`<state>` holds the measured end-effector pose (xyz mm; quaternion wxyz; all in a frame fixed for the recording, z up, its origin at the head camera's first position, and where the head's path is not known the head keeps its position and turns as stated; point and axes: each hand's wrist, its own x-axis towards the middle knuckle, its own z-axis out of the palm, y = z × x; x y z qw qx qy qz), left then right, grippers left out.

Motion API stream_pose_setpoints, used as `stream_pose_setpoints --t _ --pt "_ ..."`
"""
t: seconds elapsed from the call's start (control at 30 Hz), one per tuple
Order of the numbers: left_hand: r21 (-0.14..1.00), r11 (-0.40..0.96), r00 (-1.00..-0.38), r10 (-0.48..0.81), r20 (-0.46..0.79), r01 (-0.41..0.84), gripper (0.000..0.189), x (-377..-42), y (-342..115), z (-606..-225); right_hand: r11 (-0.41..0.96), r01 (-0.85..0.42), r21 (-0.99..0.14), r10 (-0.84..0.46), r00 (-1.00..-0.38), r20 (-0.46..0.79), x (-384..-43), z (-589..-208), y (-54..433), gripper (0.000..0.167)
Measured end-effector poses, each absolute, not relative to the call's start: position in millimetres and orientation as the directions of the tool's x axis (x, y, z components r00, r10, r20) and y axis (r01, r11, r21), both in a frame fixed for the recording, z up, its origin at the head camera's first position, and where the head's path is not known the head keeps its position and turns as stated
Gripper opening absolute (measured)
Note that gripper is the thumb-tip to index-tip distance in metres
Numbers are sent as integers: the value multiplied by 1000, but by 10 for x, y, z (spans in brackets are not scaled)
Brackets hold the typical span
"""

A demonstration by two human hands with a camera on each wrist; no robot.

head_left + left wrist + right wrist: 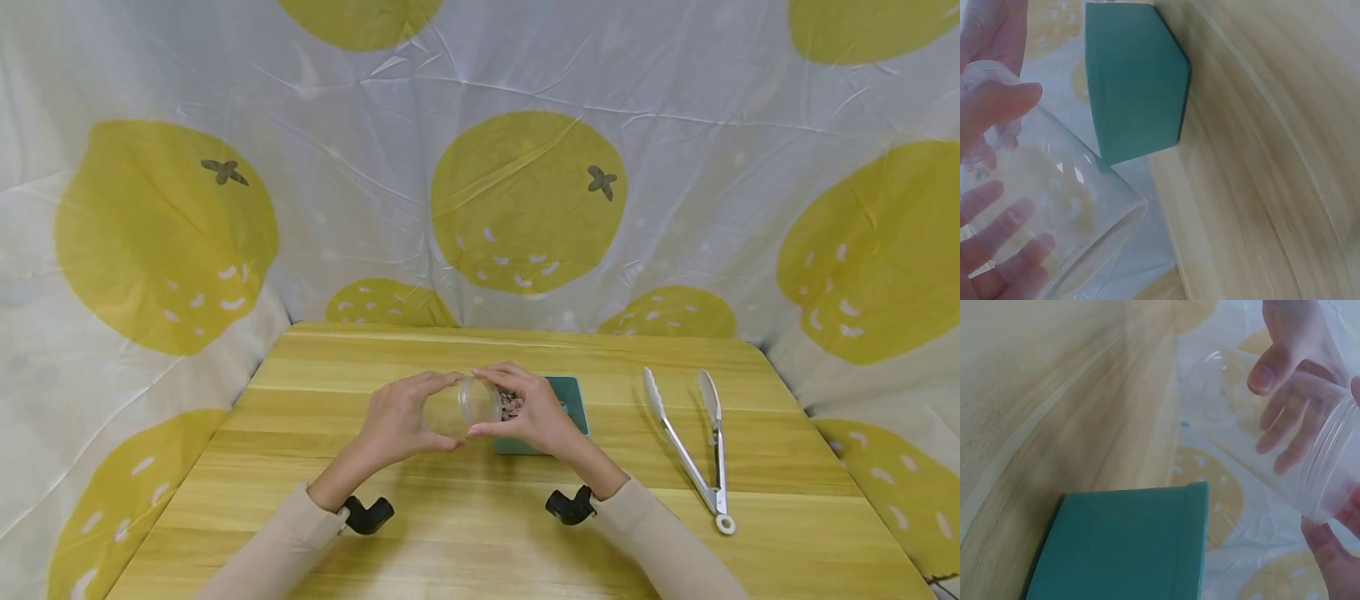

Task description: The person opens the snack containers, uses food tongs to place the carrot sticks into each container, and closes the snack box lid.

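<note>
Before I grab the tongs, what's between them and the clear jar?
In the head view: the right hand, holding the jar, with the green box behind it, then bare table up to the tongs.

Low in the frame, plain beige sleeves show, each with a black, elbow-shaped attachment beside its end.
</note>
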<state>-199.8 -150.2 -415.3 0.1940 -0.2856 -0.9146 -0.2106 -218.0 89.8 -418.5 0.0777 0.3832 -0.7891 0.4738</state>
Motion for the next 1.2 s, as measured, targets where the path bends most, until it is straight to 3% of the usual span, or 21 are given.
stream_pose_setpoints --t 0.37,0.57,0.77,1.07,1.2 --pt "367 705 -781 445 439 607 87 -1961 -1535 -4185 235 -709 -664 -615 -638 463 -2139 -4062 927 76" --pt "390 690 -783 447 431 609 87 -1947 -1515 -4154 202 -648 -734 -581 -683 443 -2135 -4088 958 80" --pt "420 667 -780 438 447 615 87 -1947 -1500 -4134 230 -646 -728 -516 -715 471 -2089 -4081 960 85" --pt "438 649 -773 424 471 622 85 -1952 -1498 -4121 229 -568 -791 -392 -797 459 -1806 -3769 842 69" --pt "444 651 -777 412 476 616 86 -1934 -1504 -4125 199 -552 -810 -385 -804 453 -1824 -3813 817 67"
